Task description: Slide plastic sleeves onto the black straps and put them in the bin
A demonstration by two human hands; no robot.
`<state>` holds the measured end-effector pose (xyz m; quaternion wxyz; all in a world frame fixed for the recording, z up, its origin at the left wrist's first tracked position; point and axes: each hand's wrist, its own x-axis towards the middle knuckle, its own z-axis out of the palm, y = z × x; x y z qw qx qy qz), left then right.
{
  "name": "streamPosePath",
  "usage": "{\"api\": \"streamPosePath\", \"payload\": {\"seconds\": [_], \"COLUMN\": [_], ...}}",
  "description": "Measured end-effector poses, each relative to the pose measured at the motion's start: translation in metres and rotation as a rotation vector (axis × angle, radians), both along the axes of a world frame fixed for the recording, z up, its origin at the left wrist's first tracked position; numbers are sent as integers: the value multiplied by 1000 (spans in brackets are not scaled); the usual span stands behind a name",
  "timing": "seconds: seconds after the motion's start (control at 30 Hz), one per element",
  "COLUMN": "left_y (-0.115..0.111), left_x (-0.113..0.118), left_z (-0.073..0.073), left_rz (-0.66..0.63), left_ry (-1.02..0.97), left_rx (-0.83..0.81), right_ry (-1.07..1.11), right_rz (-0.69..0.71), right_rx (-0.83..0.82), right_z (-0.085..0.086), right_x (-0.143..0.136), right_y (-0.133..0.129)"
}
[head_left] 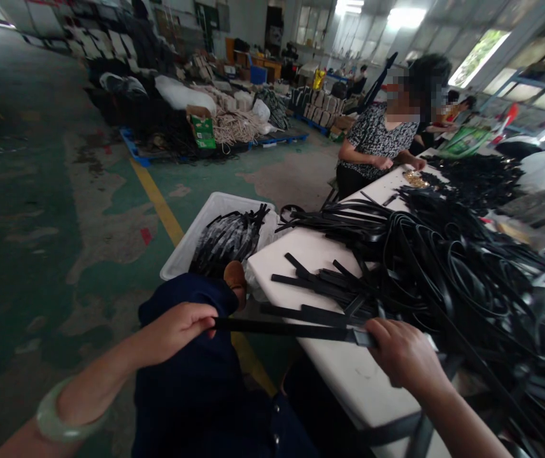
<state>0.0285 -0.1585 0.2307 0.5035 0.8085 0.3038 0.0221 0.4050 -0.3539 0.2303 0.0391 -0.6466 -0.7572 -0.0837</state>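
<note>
At lower centre, black strap [284, 329] is finger-gripped by left hand [179, 329] and right hand [403, 355], apparently being straightened; steady tension seems needed next.

At the bench's [363, 375] edge, a black strap [282, 329] is held by left hand [179, 331] and right hand [403, 353]; beside the bench, black strips [227, 242] are contained in a white crate [190, 236].

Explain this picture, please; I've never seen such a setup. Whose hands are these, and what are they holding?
There is no machine here: these are a person's own bare hands, seen from a camera worn on the head. The left hand and right hand hold a black strap out straight between them. On the white table lies a tangled heap of black straps. A white bin of dark strips stands beside it, and a co-worker is further along the table.
</note>
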Motion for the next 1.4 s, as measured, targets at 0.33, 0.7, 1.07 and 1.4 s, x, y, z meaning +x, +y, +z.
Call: {"api": "streamPosePath", "payload": {"seconds": [0.33, 0.7, 1.07, 1.4], "left_y": [16, -35, -50, 1], "left_x": [8, 101, 102, 23], "left_z": [21, 0, -12, 42], "left_rz": [434, -93, -70, 261], "left_ry": [67, -548, -580, -471], "left_rx": [467, -456, -616, 268], "right_ry": [1649, 791, 686, 888], "right_rz": [-237, -26, -82, -579], "right_rx": [390, 210, 173, 384], "right_z": [34, 28, 30, 67], "right_x": [-66, -146, -120, -86], "right_y": [73, 85, 70, 93]}}
